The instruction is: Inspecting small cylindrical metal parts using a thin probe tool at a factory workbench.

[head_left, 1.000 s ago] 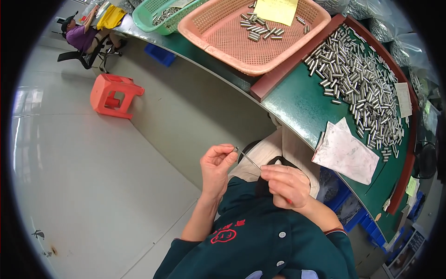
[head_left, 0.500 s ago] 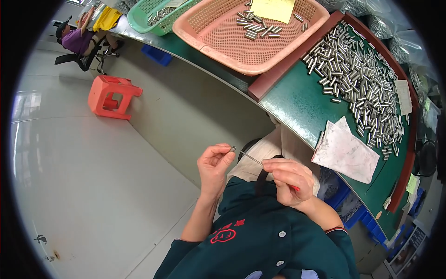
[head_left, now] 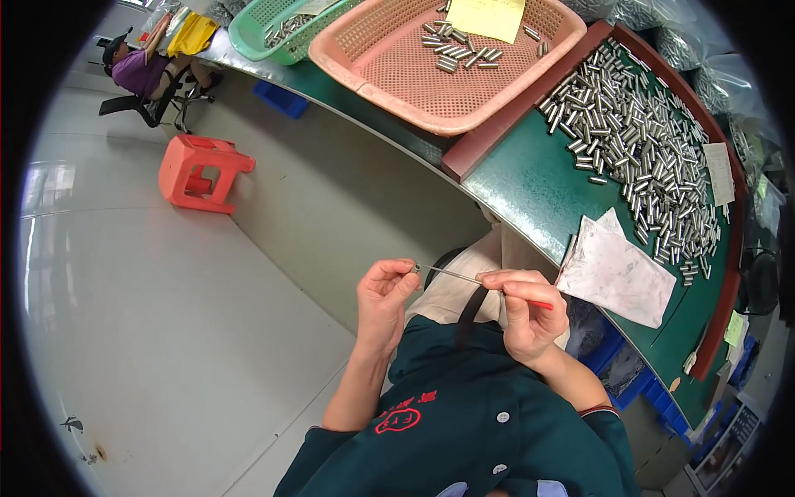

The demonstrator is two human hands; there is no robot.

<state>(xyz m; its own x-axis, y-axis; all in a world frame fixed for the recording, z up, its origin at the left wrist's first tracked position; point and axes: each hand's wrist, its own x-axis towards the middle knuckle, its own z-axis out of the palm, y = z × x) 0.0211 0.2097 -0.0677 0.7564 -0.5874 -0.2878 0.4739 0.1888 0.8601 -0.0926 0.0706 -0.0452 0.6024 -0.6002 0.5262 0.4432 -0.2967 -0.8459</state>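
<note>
Above my lap, my left hand pinches a small metal cylinder between thumb and fingertips, with only its end showing. My right hand grips a thin metal rod tool whose red end sticks out behind the fingers. The rod's tip points left at the cylinder's end; whether it touches cannot be told. To the right, a large pile of metal cylinders lies on the green table. A stained white cloth rests at its near edge, close to my right hand.
A pink perforated basket holds several cylinders and a yellow note. Beside it is a green basket. Dark red strips border the table. A red stool stands on the floor; a seated person is at far left.
My right hand has turned and shifted slightly right, so the rod lies flatter and more of its red end shows. My left hand has barely moved and keeps its pinch.
</note>
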